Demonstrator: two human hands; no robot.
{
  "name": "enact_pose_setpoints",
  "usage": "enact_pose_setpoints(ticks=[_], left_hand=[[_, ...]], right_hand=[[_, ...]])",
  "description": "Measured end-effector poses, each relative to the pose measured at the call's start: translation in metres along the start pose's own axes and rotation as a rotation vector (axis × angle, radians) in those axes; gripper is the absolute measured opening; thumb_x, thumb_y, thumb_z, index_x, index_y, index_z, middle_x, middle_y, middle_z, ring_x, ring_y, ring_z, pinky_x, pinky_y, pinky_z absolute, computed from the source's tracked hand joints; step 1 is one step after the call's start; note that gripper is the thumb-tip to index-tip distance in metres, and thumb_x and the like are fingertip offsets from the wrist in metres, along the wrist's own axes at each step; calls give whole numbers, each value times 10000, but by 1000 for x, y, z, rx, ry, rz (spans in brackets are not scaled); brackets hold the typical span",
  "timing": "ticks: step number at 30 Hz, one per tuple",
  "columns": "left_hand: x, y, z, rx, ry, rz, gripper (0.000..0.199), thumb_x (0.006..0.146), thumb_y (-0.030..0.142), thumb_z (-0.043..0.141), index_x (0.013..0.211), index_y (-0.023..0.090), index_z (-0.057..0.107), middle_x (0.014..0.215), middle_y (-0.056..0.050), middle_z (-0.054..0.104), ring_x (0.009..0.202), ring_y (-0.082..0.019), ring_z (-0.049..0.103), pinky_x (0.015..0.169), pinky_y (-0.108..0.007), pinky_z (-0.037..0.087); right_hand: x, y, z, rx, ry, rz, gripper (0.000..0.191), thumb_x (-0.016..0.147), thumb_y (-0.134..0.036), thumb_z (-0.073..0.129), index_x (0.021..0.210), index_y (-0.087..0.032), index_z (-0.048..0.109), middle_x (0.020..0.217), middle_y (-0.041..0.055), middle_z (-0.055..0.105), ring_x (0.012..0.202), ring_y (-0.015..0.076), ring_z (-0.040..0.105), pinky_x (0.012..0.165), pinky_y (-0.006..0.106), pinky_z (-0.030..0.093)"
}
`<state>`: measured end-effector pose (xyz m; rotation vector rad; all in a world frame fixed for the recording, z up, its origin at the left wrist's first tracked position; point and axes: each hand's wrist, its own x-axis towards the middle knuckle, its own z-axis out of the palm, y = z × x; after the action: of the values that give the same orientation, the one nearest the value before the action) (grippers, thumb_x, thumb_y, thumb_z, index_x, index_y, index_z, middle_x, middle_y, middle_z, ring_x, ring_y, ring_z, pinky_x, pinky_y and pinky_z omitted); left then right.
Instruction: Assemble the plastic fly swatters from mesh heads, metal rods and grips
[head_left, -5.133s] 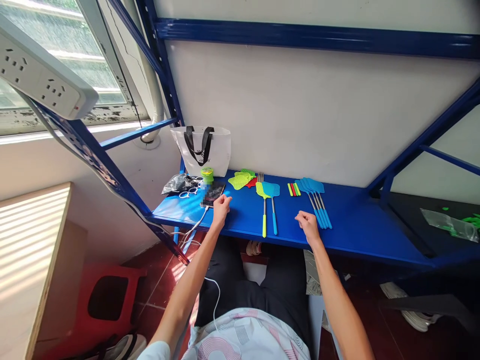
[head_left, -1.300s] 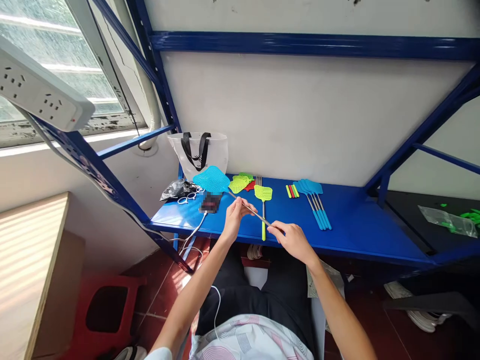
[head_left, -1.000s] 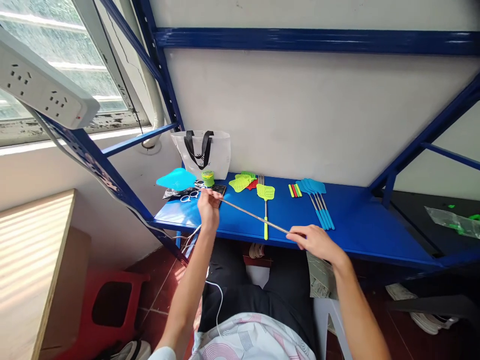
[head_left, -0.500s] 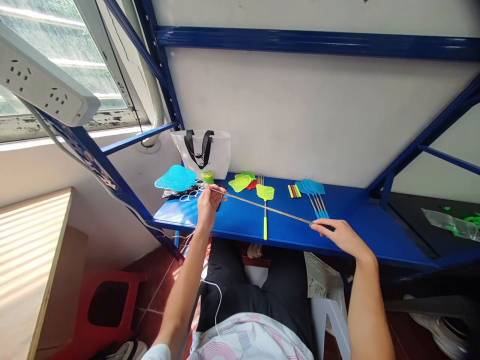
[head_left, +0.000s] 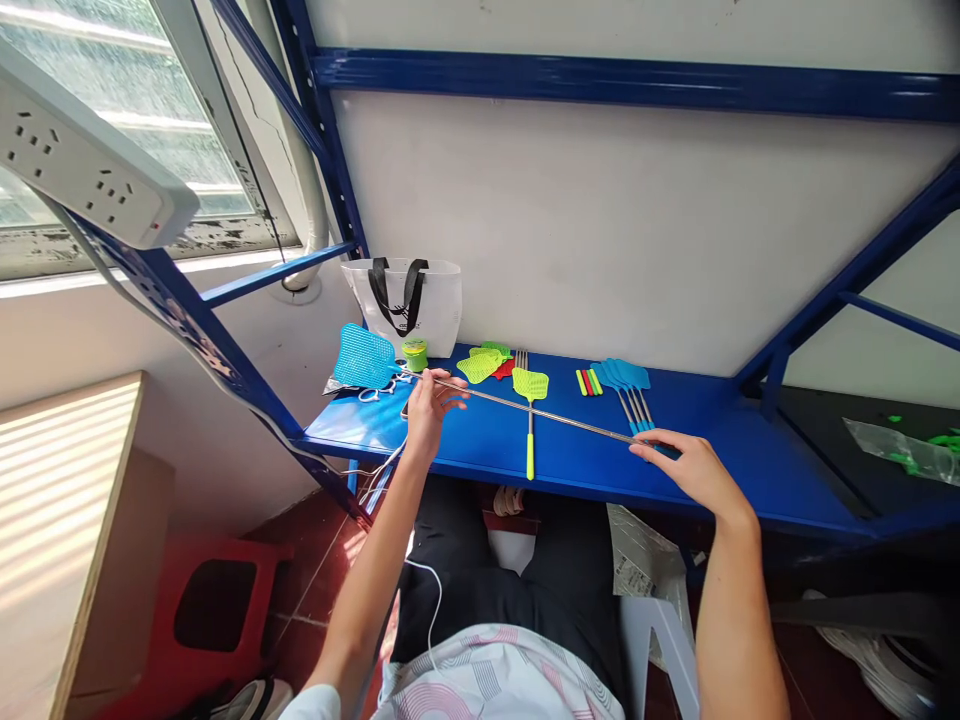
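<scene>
a turquoise plastic fly swatter with a flat mesh head [head_left: 364, 357] and a long, thin steel shaft [head_left: 525, 408] is held just above a blue steel shelf [head_left: 750, 490], slanting from upper left to lower right. the person's left hand [head_left: 431, 410] is closed around the shaft just below the head, while the right hand [head_left: 694, 470] pinches the far end, where a blue handle is mostly hidden by the fingers. the hands are well apart, both clamped on the same shaft. the work in hand looks like drawing out a telescopic shaft, though the joints are too fine to make out. at this reach, the next move calls for a steady hold at both ends, keeping the shaft in line and clear of what lies below. beneath it rests a lime-green fly swatter with a yellow handle [head_left: 530, 385], beside a pile of lime-green and red mesh heads [head_left: 480, 365]. nearer the right hand lies a fanned group of turquoise fly swatters [head_left: 622, 375], with a small bundle of short yellow, red and green handles [head_left: 587, 381] just beside them. behind the mesh head stand a white tote bag with black handles [head_left: 401, 310] and a green spool [head_left: 414, 353].
</scene>
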<state>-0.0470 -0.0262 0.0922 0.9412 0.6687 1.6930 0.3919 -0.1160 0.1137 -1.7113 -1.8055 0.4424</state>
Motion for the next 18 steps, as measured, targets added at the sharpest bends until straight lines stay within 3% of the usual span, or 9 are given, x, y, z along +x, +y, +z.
enact_pose_setpoints(ticks=[3, 8, 15, 18], left_hand=[[-1, -5, 5, -73, 17, -10, 571, 963, 763, 792, 1033, 212, 661, 871, -63, 798, 659, -198, 764, 590, -301, 619], [-1, 1, 4, -104, 64, 93, 581, 1016, 722, 762, 817, 224, 539, 717, 7, 703, 514, -125, 652, 530, -242, 549], [7, 22, -19, -135, 196, 156, 550, 1067, 656, 733, 798, 225, 524, 662, 31, 627, 471, -95, 544, 502, -220, 486], [9, 27, -21, -137, 153, 158, 538, 1070, 639, 738, 794, 221, 545, 689, 8, 651, 501, -113, 576, 510, -236, 491]], right_hand=[[2, -4, 7, -4, 18, -43, 505, 912, -777, 739, 1029, -318, 915, 1211, 86, 883, 1172, 392, 815, 1016, 461, 637], [1, -2, 12, -94, -68, -31, 440, 944, -744, 703, 1028, -375, 927, 1115, 37, 899, 967, 343, 849, 886, 442, 657], [-3, 42, -16, -76, -49, 11, 508, 895, -803, 710, 973, -352, 929, 1124, 52, 898, 1085, 371, 836, 919, 429, 651], [-4, 57, -24, -20, -47, 38, 554, 888, -823, 721, 981, -318, 929, 1095, 80, 898, 1040, 372, 838, 913, 431, 648]])
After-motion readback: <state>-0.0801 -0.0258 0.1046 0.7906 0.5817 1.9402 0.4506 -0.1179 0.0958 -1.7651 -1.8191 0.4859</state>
